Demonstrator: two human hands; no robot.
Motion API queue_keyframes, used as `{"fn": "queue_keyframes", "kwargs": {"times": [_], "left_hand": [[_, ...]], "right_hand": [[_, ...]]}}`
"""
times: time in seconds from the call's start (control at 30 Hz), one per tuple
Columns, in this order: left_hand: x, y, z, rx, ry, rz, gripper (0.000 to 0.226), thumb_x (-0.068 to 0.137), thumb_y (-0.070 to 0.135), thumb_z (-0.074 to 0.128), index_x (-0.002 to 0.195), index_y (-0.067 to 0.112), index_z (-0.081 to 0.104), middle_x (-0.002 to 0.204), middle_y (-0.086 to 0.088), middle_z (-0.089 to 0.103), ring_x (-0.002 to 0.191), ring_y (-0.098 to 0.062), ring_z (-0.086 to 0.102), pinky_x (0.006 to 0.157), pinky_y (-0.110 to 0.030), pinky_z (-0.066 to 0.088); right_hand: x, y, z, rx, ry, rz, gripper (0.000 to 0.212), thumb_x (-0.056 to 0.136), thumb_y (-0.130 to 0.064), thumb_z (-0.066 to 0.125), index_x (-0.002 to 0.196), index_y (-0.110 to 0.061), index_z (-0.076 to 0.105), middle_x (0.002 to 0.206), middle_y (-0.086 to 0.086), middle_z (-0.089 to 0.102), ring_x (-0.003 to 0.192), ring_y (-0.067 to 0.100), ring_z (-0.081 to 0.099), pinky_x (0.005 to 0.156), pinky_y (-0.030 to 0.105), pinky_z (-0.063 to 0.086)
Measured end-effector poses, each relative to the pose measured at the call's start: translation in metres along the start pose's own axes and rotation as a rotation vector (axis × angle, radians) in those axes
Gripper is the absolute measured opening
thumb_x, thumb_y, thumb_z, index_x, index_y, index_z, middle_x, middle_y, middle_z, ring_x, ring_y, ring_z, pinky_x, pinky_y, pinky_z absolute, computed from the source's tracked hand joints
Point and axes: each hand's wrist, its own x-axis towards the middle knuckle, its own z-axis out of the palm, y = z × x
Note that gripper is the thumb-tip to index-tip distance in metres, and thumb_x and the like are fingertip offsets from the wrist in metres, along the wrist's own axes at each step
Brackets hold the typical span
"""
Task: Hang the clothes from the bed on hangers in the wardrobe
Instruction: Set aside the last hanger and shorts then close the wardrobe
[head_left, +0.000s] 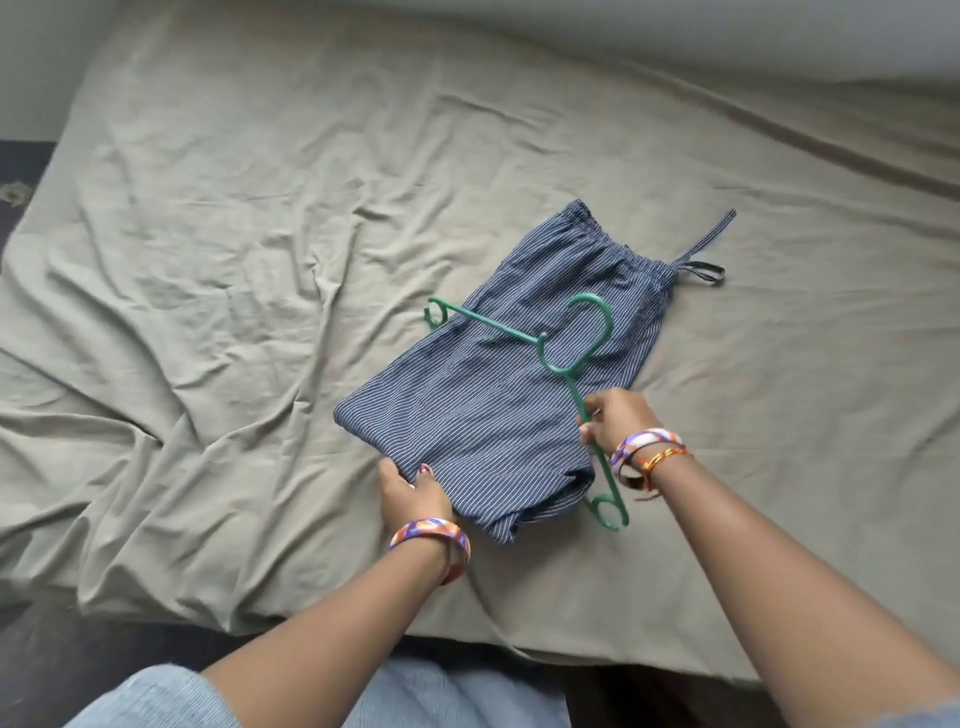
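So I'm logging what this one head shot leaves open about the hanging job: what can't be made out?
- Wardrobe: nowhere in the head view, outside the frame.
- Green hanger: the bar under the right hand is covered by its grip.
- Striped trousers: folded, so the lower layers are hidden.
- Left hand: fingertips tucked under the cloth.
- Other clothes on the bed: none in view; its edges are cut off.
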Motion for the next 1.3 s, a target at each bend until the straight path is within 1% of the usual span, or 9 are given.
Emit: {"fn": "queue_keyframes", "kwargs": {"times": [0.23, 0.33, 0.43, 0.6, 0.8, 0.93, 1.07, 1.2, 1.3], "left_hand": [[0.007, -0.026, -0.009, 0.057, -0.064, -0.045, 0.008, 0.091, 0.008, 0.052, 0.097, 0.011, 0.047, 0.079, -0.009, 0.054, 0.082, -0.035, 0.063, 0.080, -0.050, 0.053], [0.013, -0.025, -0.011, 0.163, -0.137, -0.188, 0.022, 0.085, 0.002, 0.053, 0.104, -0.007, 0.047, 0.095, -0.023, 0.063, 0.079, -0.035, 0.064, 0.080, -0.045, 0.054], [0.018, -0.015, -0.018, 0.400, -0.198, -0.207, 0.045, 0.088, -0.001, 0.051, 0.125, -0.013, 0.029, 0.123, -0.032, 0.048, 0.114, -0.042, 0.051, 0.093, -0.038, 0.040], [0.038, 0.012, -0.037, 0.484, -0.234, 0.185, 0.061, 0.081, 0.004, 0.064, 0.130, -0.008, 0.030, 0.130, -0.034, 0.043, 0.119, -0.044, 0.045, 0.097, -0.041, 0.036], [0.054, 0.108, -0.044, 0.513, -0.380, 0.700, 0.068, 0.080, 0.021, 0.071, 0.133, -0.003, 0.037, 0.133, -0.027, 0.044, 0.123, -0.038, 0.043, 0.099, -0.037, 0.034], [0.029, 0.187, -0.048, 0.437, -0.594, 0.863, 0.062, 0.080, 0.038, 0.070, 0.125, 0.002, 0.049, 0.127, -0.018, 0.054, 0.118, -0.031, 0.051, 0.098, -0.037, 0.040], [-0.027, 0.244, -0.068, 0.380, -0.784, 1.072, 0.060, 0.081, 0.047, 0.065, 0.119, 0.002, 0.054, 0.122, -0.014, 0.058, 0.113, -0.029, 0.055, 0.094, -0.033, 0.042], [-0.099, 0.268, -0.110, 0.351, -0.833, 1.311, 0.041, 0.087, 0.049, 0.056, 0.074, 0.011, 0.057, 0.094, -0.017, 0.067, 0.097, -0.032, 0.061, 0.065, -0.028, 0.034], [-0.146, 0.272, -0.143, 0.230, -0.818, 1.393, 0.043, 0.088, 0.040, 0.059, 0.060, 0.008, 0.048, 0.074, -0.017, 0.061, 0.087, -0.033, 0.061, 0.063, -0.028, 0.032]], "right_hand": [[0.023, -0.009, -0.019, -0.010, 0.142, -0.035, 0.013, 0.085, -0.004, 0.059, 0.094, -0.003, 0.069, 0.097, 0.020, 0.068, 0.095, 0.032, 0.064, 0.081, 0.032, 0.050], [0.019, -0.010, -0.022, -0.030, 0.156, -0.072, 0.011, 0.086, -0.005, 0.058, 0.091, -0.008, 0.068, 0.096, 0.020, 0.066, 0.094, 0.035, 0.063, 0.079, 0.034, 0.048], [0.008, -0.006, -0.025, -0.020, 0.175, -0.113, 0.016, 0.084, -0.002, 0.058, 0.076, -0.016, 0.061, 0.088, 0.018, 0.066, 0.087, 0.034, 0.063, 0.077, 0.037, 0.053], [-0.028, -0.008, -0.046, -0.030, 0.239, -0.146, 0.012, 0.084, 0.003, 0.058, 0.084, -0.006, 0.067, 0.082, 0.013, 0.065, 0.082, 0.030, 0.064, 0.078, 0.040, 0.054], [-0.103, -0.031, -0.098, -0.064, 0.476, -0.053, 0.022, 0.082, 0.002, 0.052, 0.080, -0.015, 0.066, 0.068, 0.001, 0.060, 0.068, 0.021, 0.057, 0.064, 0.024, 0.041], [-0.176, -0.058, -0.128, -0.067, 0.646, 0.062, 0.025, 0.080, -0.002, 0.050, 0.080, -0.023, 0.064, 0.071, -0.003, 0.068, 0.074, 0.022, 0.064, 0.071, 0.028, 0.049], [-0.269, -0.090, -0.153, -0.161, 0.850, 0.167, 0.024, 0.084, -0.010, 0.054, 0.092, -0.029, 0.068, 0.086, -0.008, 0.069, 0.087, 0.022, 0.061, 0.069, 0.025, 0.040], [-0.365, -0.120, -0.161, -0.194, 1.010, 0.243, 0.022, 0.086, -0.015, 0.053, 0.081, -0.034, 0.062, 0.092, -0.011, 0.068, 0.090, 0.021, 0.060, 0.075, 0.027, 0.044], [-0.436, -0.134, -0.152, -0.179, 1.126, 0.269, 0.023, 0.086, -0.015, 0.053, 0.079, -0.035, 0.061, 0.084, -0.012, 0.065, 0.085, 0.019, 0.060, 0.068, 0.021, 0.044]]}}
